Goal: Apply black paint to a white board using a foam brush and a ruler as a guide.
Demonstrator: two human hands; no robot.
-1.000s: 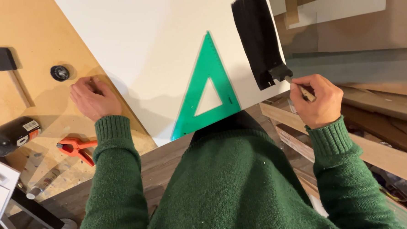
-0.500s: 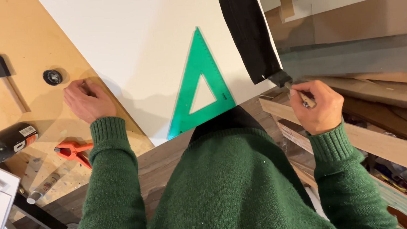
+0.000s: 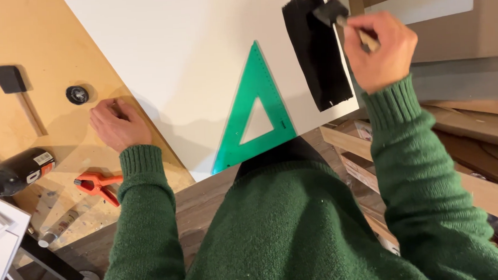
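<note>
Head view, looking down past my green sweater. My right hand (image 3: 380,50) is closed in a fist-like pinch around the wooden handle of a foam brush (image 3: 333,11), whose dark head rests on the far end of a black painted strip (image 3: 317,53). That strip runs from the brush head back toward my wrist, along the right edge of a white board (image 3: 189,53). Just left of the strip, and near the hand, a green triangle ruler (image 3: 243,129) lies flat on the board, its point away from me and its wide base at the board's near edge.

My left hand (image 3: 117,124) is well apart from the right one, palm down with fingers curled, pressed on the wooden table (image 3: 44,59) right at the board's left edge. Just beyond its fingers sits a small black round cap (image 3: 77,95); farther out lies a second foam brush (image 3: 12,83). Nearer to me than this hand lies an orange clamp (image 3: 97,184), and out past the clamp a black bottle (image 3: 16,172) on its side.
</note>
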